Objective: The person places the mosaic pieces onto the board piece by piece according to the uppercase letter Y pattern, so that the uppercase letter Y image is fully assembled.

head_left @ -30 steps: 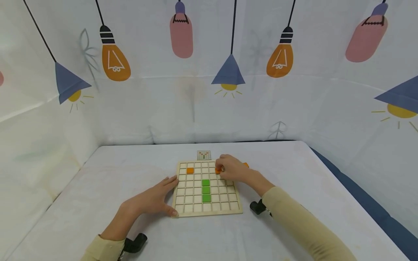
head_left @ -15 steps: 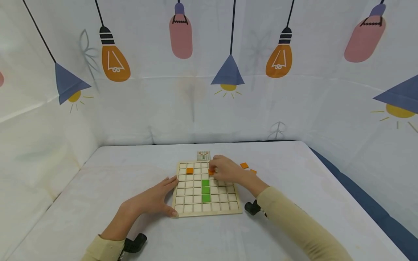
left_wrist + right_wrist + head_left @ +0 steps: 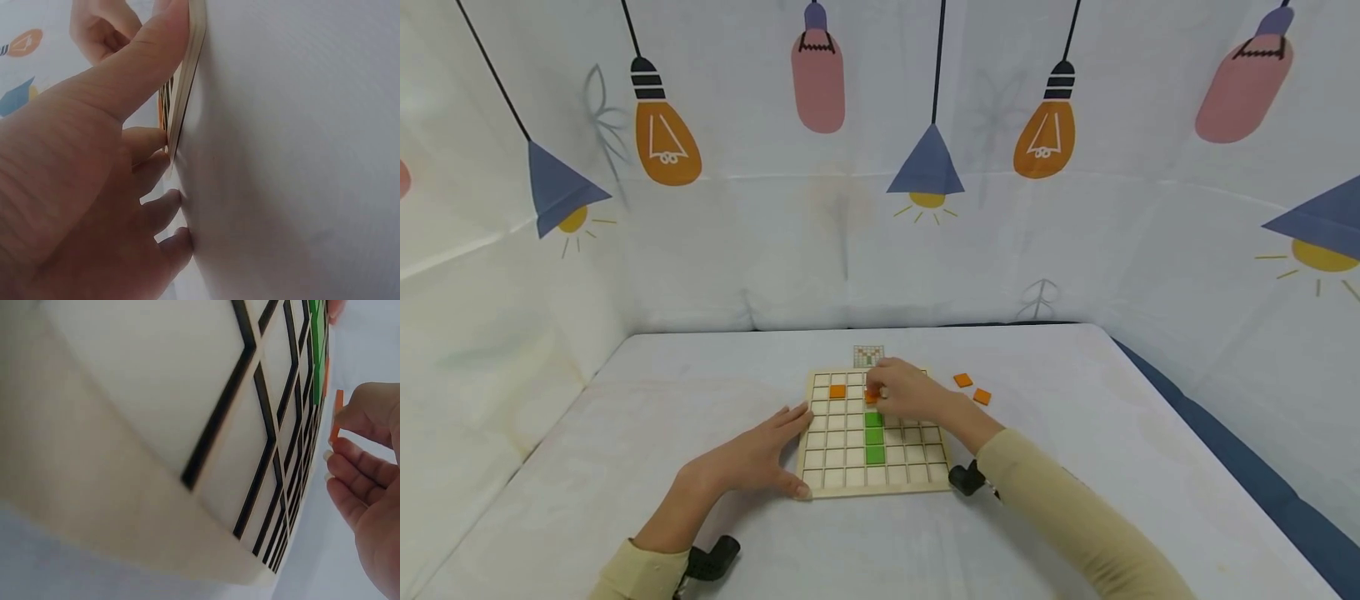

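Note:
A square wooden grid board (image 3: 833, 457) lies flat on the table. My left hand (image 3: 751, 458) rests at its left side with fingers spread and thumb on the near left corner; in the left wrist view the thumb (image 3: 140, 59) lies along the board's edge. Above the upper middle squares, my right hand (image 3: 908, 392) pinches a thin orange square tile (image 3: 337, 416) between thumb and fingers. Three green tiles (image 3: 874, 437) form a column in the grid below that hand. Another orange tile (image 3: 837, 392) sits in an upper left square. The right hand hides part of the upper right squares.
Two loose orange tiles, a farther one (image 3: 962, 380) and a nearer one (image 3: 982, 397), lie right of the board. A small pattern card (image 3: 868, 356) is behind it. White cloth printed with lamps (image 3: 925, 250) hangs behind the white table (image 3: 700, 375).
My right hand has moved left across the upper part of the board with the orange tile, uncovering the loose tiles on the right. My left hand stays at the board's edge.

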`<state>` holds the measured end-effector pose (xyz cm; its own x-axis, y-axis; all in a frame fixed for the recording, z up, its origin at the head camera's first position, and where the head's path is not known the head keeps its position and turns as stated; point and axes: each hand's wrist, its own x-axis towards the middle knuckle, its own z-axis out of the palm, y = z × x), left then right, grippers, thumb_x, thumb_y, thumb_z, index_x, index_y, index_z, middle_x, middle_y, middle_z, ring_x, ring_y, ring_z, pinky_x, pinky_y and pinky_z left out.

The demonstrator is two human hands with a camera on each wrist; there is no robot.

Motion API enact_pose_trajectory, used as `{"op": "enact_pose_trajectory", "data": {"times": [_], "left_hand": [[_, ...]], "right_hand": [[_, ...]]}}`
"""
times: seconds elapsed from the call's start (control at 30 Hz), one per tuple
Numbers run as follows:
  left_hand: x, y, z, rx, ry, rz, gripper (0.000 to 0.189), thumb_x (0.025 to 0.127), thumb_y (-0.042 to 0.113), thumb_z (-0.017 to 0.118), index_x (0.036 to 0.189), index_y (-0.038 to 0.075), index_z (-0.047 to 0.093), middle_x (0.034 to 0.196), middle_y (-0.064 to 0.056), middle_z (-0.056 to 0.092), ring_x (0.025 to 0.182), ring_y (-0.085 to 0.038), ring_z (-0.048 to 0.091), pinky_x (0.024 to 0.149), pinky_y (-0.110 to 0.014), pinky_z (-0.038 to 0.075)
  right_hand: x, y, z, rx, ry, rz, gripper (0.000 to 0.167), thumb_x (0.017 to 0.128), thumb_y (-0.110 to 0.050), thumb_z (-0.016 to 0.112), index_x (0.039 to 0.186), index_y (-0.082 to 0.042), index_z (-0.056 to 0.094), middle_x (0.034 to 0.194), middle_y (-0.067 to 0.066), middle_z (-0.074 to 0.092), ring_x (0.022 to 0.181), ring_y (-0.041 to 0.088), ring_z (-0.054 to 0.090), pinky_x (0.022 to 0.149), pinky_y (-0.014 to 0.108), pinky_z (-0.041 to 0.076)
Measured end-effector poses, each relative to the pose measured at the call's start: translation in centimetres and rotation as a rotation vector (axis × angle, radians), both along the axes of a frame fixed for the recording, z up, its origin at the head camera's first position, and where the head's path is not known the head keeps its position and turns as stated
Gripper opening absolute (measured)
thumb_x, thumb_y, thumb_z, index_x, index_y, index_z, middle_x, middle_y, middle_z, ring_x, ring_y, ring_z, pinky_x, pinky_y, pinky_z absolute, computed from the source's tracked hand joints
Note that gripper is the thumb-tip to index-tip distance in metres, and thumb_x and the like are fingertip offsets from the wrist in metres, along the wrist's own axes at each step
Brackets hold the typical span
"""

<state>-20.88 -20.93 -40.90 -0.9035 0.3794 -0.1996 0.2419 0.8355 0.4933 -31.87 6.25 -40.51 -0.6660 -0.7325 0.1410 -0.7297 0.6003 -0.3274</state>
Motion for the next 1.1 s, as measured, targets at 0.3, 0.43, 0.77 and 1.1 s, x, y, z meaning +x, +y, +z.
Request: {"op": "enact_pose_trajectory", "data": {"times": [0.3, 0.43, 0.77, 1.1], "left_hand": [[-0.2, 0.1, 0.0, 0.006, -0.011, 0.004, 0.119, 0.065, 0.056, 0.086, 0.159, 0.014, 0.025, 0.168, -0.003, 0.016, 0.156, -0.036, 0.010, 0.121, -0.059, 0.023], [-0.2, 0.1, 0.0, 0.003, -0.010, 0.003, 0.119, 0.065, 0.057, 0.086, 0.159, 0.014, 0.026, 0.168, -0.003, 0.017, 0.156, -0.036, 0.010, 0.121, -0.059, 0.023], [-0.1, 0.1, 0.1, 0.011, -0.011, 0.002, 0.118, 0.066, 0.056, 0.086, 0.158, 0.013, 0.026, 0.168, -0.004, 0.017, 0.156, -0.036, 0.011, 0.121, -0.058, 0.023], [-0.1, 0.0, 0.0, 0.024, 0.007, -0.019, 0.118, 0.066, 0.056, 0.085, 0.158, 0.011, 0.026, 0.168, -0.008, 0.017, 0.155, -0.039, 0.010, 0.121, -0.060, 0.021]], "right_hand": [[0.3, -0.9, 0.1, 0.023, -0.023, 0.013, 0.011, 0.088, -0.007, 0.065, 0.095, -0.015, 0.068, 0.093, -0.004, 0.059, 0.084, 0.012, 0.050, 0.073, 0.025, 0.047], [0.2, -1.2, -0.1, 0.028, -0.034, 0.011, 0.014, 0.087, -0.006, 0.063, 0.096, -0.015, 0.068, 0.095, -0.004, 0.061, 0.085, 0.012, 0.050, 0.073, 0.025, 0.046], [0.3, -2.1, -0.3, 0.086, -0.026, -0.002, 0.012, 0.087, -0.008, 0.064, 0.095, -0.016, 0.067, 0.094, -0.005, 0.060, 0.083, 0.012, 0.050, 0.070, 0.024, 0.045], [0.3, -2.7, -0.4, 0.120, 0.029, 0.011, 0.011, 0.087, -0.010, 0.065, 0.095, -0.017, 0.067, 0.091, -0.005, 0.059, 0.080, 0.011, 0.050, 0.069, 0.024, 0.044]]}}
